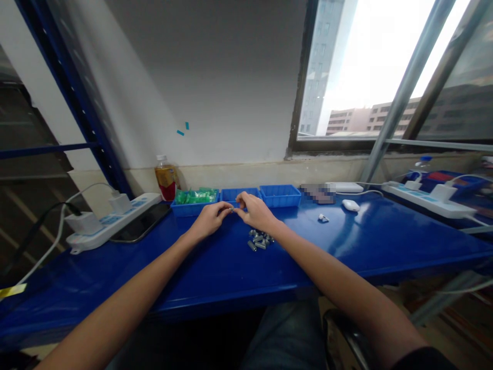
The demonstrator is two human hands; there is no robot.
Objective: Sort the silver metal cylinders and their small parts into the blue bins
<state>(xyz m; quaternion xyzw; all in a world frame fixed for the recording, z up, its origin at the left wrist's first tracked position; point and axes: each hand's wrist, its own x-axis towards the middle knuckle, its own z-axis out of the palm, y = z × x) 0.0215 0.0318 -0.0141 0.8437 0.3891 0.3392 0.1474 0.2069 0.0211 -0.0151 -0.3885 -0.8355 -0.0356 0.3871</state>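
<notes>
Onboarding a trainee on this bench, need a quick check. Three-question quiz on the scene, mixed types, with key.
1. Multiple choice: which blue tray holds the green packets?
a) left
b) middle
c) right

2. True or false: the pile of metal cylinders sits inside the right-hand tray.

3. Short answer: how do the left hand and right hand stand to each other, and what is between them?

Key:
1. a, the left tray.
2. False; the pile lies on the blue tabletop, by the right forearm.
3. Close together, with a small part between them, too small to identify.
</notes>
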